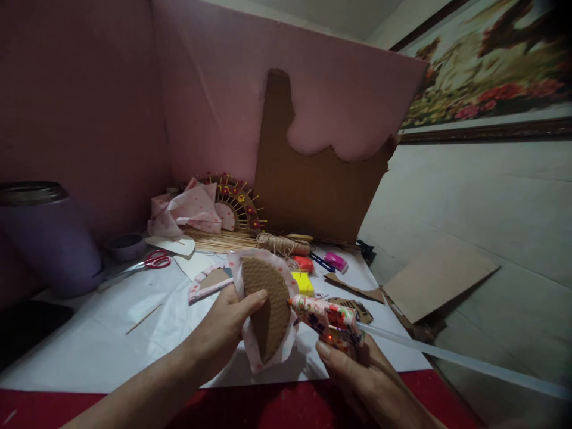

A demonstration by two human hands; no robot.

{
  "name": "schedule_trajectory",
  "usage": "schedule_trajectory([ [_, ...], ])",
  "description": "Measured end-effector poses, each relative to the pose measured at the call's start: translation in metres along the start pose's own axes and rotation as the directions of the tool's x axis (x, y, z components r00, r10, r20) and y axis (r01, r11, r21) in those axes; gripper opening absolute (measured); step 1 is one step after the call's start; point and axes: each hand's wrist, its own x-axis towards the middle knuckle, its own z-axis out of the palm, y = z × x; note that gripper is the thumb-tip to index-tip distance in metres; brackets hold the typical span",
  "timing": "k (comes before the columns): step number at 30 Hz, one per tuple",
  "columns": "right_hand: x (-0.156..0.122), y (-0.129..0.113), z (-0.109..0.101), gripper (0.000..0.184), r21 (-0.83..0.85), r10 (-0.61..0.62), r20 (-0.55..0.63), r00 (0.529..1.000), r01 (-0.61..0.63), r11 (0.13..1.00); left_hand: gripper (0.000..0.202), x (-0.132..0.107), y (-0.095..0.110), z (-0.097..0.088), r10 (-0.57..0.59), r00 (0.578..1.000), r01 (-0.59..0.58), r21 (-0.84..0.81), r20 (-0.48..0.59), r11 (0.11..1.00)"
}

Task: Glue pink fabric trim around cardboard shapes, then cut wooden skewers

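My left hand [239, 313] grips a half-round piece of cardboard [267, 304] by its straight side, thumb on the bare brown face. Pink dotted fabric [254, 356] lies behind the cardboard and sticks out around its edge. In my right hand [357, 363] is a hot glue gun [328, 319] with a patterned body and a small red light. A long clear glue stick [447, 354] runs out of its back to the right. The gun's tip is at the cardboard's curved edge; whether it touches, I cannot tell. Behind my left hand lies a half-round piece with a fabric-covered rim [212, 283].
Red-handled scissors [154, 260], a thin stick [143, 319] and a purple tumbler [49, 244] are on the left. Toward the back are folded dotted fabric [196, 205], a decorated half-round fan [243, 199] and a twine roll [286, 243]. A large cardboard panel [313, 190] stands behind.
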Motion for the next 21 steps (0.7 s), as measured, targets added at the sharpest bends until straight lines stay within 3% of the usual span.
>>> schedule_trajectory([
  [4, 0.001, 0.002, 0.000, 0.029, -0.018, 0.021, -0.003, 1.000, -0.021, 1.000, 0.027, -0.001, 0.001, 0.002, -0.009, 1.000, 0.008, -0.023, -0.010, 1.000],
  [12, 0.001, 0.007, -0.009, 0.037, -0.093, 0.146, 0.014, 0.989, -0.144, 0.985, 0.022, 0.002, -0.007, 0.000, 0.007, 0.997, -0.003, -0.048, 0.081, 0.999],
  [21, 0.001, -0.006, 0.002, 0.029, -0.068, 0.012, -0.009, 1.000, -0.012, 0.998, 0.023, 0.000, 0.002, -0.001, 0.004, 1.000, -0.004, -0.041, -0.004, 0.999],
])
